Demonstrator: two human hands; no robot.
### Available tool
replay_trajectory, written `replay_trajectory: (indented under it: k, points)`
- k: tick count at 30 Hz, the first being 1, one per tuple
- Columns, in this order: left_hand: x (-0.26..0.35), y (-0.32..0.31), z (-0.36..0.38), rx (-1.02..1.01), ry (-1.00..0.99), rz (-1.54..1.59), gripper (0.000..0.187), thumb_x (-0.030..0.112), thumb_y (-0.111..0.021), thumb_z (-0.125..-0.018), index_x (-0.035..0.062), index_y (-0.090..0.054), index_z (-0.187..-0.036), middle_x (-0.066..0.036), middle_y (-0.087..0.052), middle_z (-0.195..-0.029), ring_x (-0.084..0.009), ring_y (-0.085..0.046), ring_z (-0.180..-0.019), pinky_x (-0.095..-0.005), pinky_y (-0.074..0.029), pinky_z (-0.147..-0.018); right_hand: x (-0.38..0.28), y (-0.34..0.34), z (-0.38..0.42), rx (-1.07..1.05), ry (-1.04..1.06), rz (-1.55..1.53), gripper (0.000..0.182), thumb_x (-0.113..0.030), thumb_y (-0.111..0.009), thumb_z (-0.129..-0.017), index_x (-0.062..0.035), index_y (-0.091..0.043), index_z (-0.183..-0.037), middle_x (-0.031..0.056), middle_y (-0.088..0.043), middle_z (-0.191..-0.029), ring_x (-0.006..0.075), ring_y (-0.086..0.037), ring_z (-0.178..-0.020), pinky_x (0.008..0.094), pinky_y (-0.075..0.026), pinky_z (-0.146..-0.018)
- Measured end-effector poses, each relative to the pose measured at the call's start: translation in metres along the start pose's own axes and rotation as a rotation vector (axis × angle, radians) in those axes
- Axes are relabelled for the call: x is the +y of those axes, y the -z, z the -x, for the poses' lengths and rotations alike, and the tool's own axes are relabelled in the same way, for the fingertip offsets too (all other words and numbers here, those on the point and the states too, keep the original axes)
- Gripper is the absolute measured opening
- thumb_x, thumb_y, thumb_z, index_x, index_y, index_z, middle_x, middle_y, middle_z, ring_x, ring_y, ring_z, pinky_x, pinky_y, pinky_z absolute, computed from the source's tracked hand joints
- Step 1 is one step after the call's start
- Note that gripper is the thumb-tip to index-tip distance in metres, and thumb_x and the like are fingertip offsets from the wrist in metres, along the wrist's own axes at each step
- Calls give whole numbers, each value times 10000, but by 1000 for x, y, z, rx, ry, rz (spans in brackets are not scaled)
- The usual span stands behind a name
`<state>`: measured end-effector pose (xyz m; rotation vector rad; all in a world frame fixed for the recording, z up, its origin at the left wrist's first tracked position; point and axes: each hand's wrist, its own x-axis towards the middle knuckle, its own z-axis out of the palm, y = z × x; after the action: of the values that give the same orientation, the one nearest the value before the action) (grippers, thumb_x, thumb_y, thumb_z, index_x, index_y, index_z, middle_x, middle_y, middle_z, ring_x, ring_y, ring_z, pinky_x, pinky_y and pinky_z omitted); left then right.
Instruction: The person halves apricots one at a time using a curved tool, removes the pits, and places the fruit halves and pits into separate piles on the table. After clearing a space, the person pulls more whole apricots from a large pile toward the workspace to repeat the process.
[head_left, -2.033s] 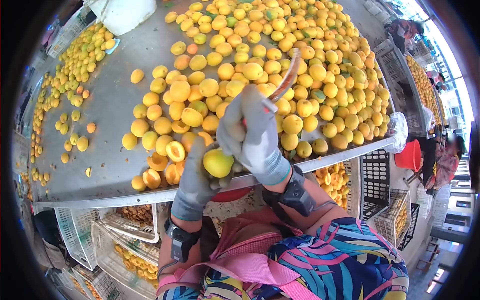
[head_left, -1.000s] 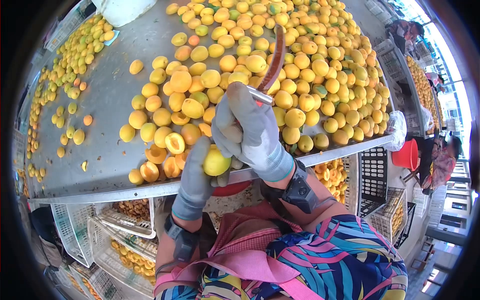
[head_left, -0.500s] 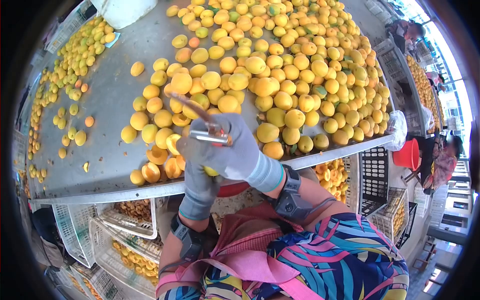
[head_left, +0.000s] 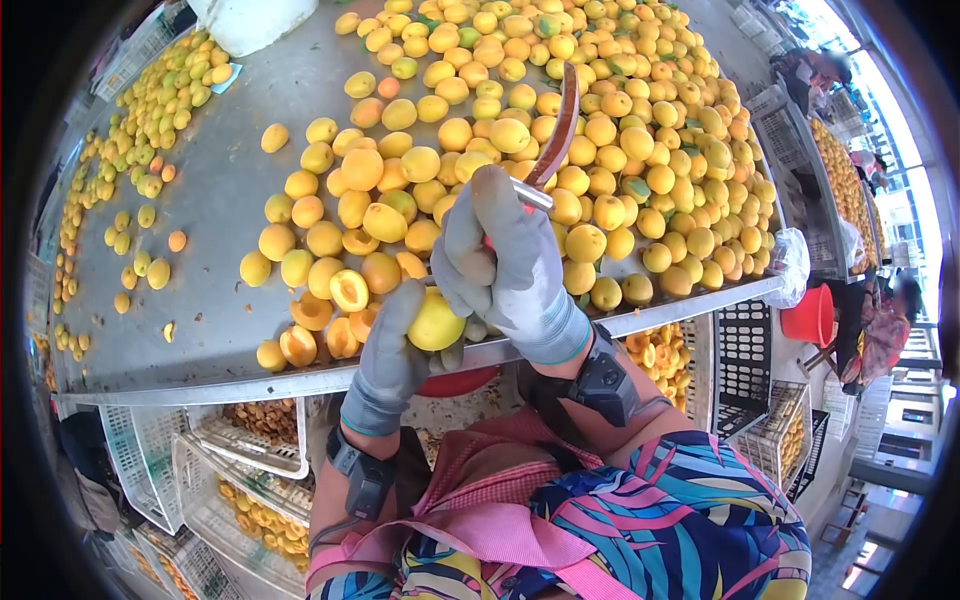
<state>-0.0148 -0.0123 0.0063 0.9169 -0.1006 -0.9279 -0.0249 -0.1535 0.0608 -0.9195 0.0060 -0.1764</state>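
Note:
Near the table's front edge, my gloved left hand [head_left: 388, 335] is closed around a yellow apricot [head_left: 437, 321], its fingers passing below the fruit. My gloved right hand [head_left: 508, 270] grips a knife with a curved, brownish blade [head_left: 560, 130]; a metal collar [head_left: 532, 195] shows above the fist. The blade points up, away from the held apricot. Beside my left hand lie several cut apricot halves [head_left: 349, 290], some with the cut face up. A large heap of whole apricots [head_left: 620, 130] spreads behind both hands.
The metal table [head_left: 220, 300] carries another group of apricots [head_left: 160, 105] at left and a white container [head_left: 255, 20] at the back. Below its edge are crates [head_left: 250, 490] of cut fruit. A red bucket [head_left: 808, 315] and a seated person [head_left: 882, 335] are at right.
My right hand has moved right, off my left hand. The blade has swung from pointing up-left to pointing up-right, and the apricot in my left hand now shows more fully.

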Motion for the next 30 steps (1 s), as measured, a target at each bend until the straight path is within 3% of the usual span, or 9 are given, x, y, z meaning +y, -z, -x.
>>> replay_trajectory:
  k: [1,5,7,13,15,16,18,25,30]
  points:
    - [-1,0,0,1,2,-2,484,486,-391,-930,47,-562,-1038,-65,-623,-777,-89,-523,-556,-197,-368,-432,-3,-2,0,-1,-36,65,479,-380,-378,-993,-96,-383,-607,-18,-333,-449,87,-321,-347,231,-290,-351]
    - [0,5,-1,-34,18,21,522,512,-375,-925,40,-563,-1042,-83,-634,-794,-95,-532,-558,-187,-355,-415,0,-2,0,-31,-19,87,493,-421,-393,-980,-98,-410,-608,-17,-336,-438,93,-346,-348,234,-290,-346]
    - [-1,8,-1,-103,17,18,522,509,-372,-926,37,-562,-1041,-89,-641,-804,-99,-535,-553,-185,-360,-416,4,-1,3,6,-13,-13,337,-287,-563,-929,-42,-579,-698,-23,-482,-513,31,-407,-397,199,-295,-368]
    - [-13,8,-9,-99,36,101,424,430,-405,-923,40,-556,-988,-63,-616,-783,-85,-512,-502,-178,-332,-398,5,-5,-1,19,-49,2,272,-232,-645,-878,-48,-584,-688,-33,-526,-564,12,-427,-438,194,-290,-378]
    - [-29,5,-16,171,-378,-408,330,357,-444,-920,50,-561,-945,-51,-598,-733,-85,-501,-467,-183,-323,-378,10,-7,-6,28,-38,34,259,-224,-648,-874,-53,-586,-689,-34,-530,-568,12,-424,-436,194,-289,-377]
    - [-28,7,-17,175,-378,-405,330,357,-444,-920,50,-561,-945,-51,-598,-733,-85,-501,-467,-183,-323,-378,12,-8,-7,29,-25,68,247,-216,-651,-871,-59,-588,-691,-35,-533,-571,11,-421,-433,193,-287,-376]
    - [-23,11,-18,179,-92,351,241,292,-474,-915,69,-564,-912,-36,-578,-707,-78,-483,-446,-179,-324,-373,20,-6,-9,17,-55,93,232,-182,-655,-861,-60,-576,-680,-44,-532,-582,2,-431,-481,192,-305,-409]
    - [-26,14,-14,190,-138,357,172,246,-497,-906,93,-575,-920,-35,-584,-780,-81,-531,-519,-162,-350,-398,25,-20,-1,-52,84,468,256,-198,-713,-786,-45,-551,-660,-31,-499,-570,31,-414,-568,225,-365,-510]
    - [-50,47,-9,199,-781,-1012,332,207,-663,-800,88,-575,-1098,-37,-601,-969,-186,-618,-835,-315,-513,-698,24,-27,9,-168,192,739,272,-226,-735,-712,-20,-561,-681,76,-462,-546,153,-436,-490,281,-370,-492]
